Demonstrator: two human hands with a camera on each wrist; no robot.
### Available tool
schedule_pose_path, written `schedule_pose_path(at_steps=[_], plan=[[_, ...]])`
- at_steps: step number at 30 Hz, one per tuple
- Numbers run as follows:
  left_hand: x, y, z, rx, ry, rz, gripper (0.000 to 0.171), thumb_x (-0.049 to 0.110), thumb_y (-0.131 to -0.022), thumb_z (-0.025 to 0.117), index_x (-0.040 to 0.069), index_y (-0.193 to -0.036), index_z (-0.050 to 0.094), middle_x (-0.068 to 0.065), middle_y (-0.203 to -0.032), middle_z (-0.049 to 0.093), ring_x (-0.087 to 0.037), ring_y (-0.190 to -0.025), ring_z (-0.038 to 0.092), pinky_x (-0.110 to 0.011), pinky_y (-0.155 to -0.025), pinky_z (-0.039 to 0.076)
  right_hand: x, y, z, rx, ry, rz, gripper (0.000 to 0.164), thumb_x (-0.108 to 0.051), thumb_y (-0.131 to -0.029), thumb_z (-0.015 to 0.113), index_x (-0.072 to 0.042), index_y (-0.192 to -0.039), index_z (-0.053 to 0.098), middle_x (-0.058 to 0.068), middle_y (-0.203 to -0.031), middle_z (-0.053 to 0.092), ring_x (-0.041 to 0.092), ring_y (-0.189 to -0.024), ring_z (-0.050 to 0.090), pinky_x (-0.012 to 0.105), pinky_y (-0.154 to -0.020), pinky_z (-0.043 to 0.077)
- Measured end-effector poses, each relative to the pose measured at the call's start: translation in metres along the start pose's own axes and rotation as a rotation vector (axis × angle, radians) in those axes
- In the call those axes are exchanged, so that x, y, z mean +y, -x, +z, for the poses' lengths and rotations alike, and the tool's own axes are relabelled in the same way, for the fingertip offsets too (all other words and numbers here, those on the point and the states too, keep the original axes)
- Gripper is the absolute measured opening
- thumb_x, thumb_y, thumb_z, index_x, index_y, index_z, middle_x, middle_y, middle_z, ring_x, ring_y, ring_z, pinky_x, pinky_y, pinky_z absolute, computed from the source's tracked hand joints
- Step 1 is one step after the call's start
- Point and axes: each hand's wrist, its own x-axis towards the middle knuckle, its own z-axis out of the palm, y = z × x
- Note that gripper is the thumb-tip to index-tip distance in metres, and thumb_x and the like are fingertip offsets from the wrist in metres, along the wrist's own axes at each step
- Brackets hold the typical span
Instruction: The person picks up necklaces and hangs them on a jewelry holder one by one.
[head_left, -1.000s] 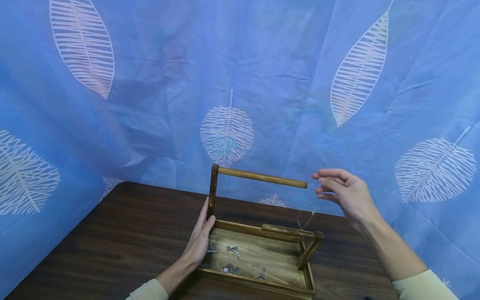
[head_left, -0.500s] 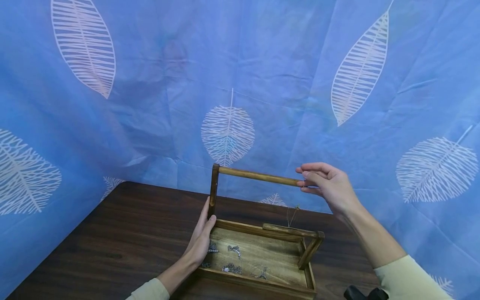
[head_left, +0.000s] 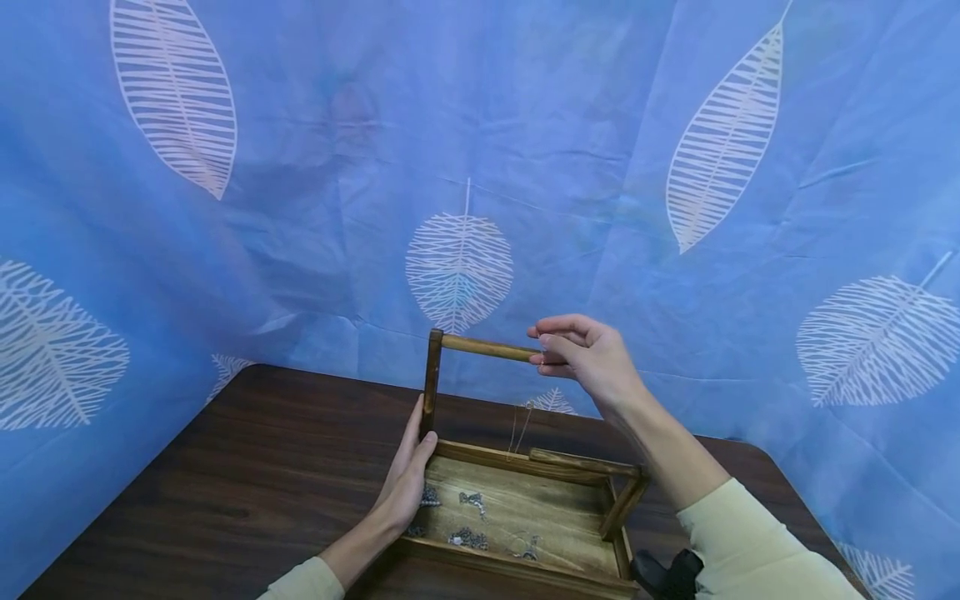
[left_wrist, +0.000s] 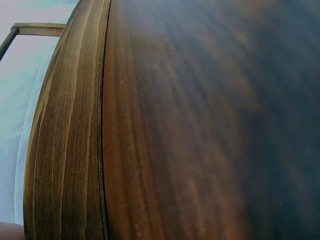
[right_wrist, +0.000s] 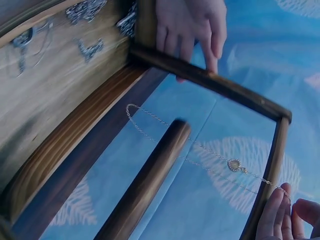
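A wooden jewelry stand (head_left: 525,575) has a tray base, a tall left post with an upper bar (head_left: 487,347), and a short right post with a lower bar (head_left: 577,460). My left hand (head_left: 405,479) holds its left end, thumb in front and fingers around the tall post. Between the fingertips of my right hand (head_left: 581,354), a thin necklace (right_wrist: 233,165) with a small round pendant is pinched. Those fingertips are at the upper bar, whose free end the hand hides. One chain strand crosses the bar; the other disappears at its edge. The loop dangles below.
Several silvery jewelry pieces (head_left: 467,540) lie in the tray. The stand sits on a dark wooden table (head_left: 225,475). A blue curtain (head_left: 337,250) with white leaf prints rises behind it. A black device (head_left: 667,575) is under the right forearm.
My right hand has moved left from beyond the upper bar's free end to partway along it, bringing the necklace with it. My left hand and the stand have stayed in place.
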Motion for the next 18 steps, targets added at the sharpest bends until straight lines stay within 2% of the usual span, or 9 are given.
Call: schedule_pose_path(at_steps=[8,14,18], plan=[[0.000,0.000,0.002,-0.015,0.006,-0.006,0.061,0.046,-0.110,0.029,0.032,-0.162,-0.001,0.000,-0.168,-0.007,-0.031,-0.152,-0.006,-0.066,-0.116,0.004,-0.006,-0.008,0.032,-0.038,-0.033,-0.015,0.026,-0.006,-0.103,0.059,0.003,-0.126,0.063,0.015,-0.122,0.068,0.027,-0.094,0.072,0.039,-0.083,0.059],[0.000,0.000,0.001,-0.004,0.003,-0.007,0.062,0.046,-0.110,0.029,0.032,-0.163,-0.001,-0.002,-0.168,-0.007,-0.033,-0.152,-0.006,-0.067,-0.115,0.004,-0.008,-0.013,0.051,-0.072,-0.051,-0.047,0.026,-0.005,-0.102,0.059,0.004,-0.126,0.063,0.015,-0.121,0.068,0.029,-0.093,0.071,0.047,-0.088,0.056],[0.000,0.000,0.000,-0.003,0.010,-0.009,0.063,0.046,-0.110,0.030,0.032,-0.163,-0.001,-0.002,-0.168,-0.008,-0.033,-0.152,-0.006,-0.068,-0.115,0.004,-0.008,-0.015,0.060,-0.076,-0.052,-0.058,0.026,-0.004,-0.102,0.058,0.003,-0.126,0.063,0.015,-0.121,0.068,0.031,-0.094,0.071,0.047,-0.087,0.057]])
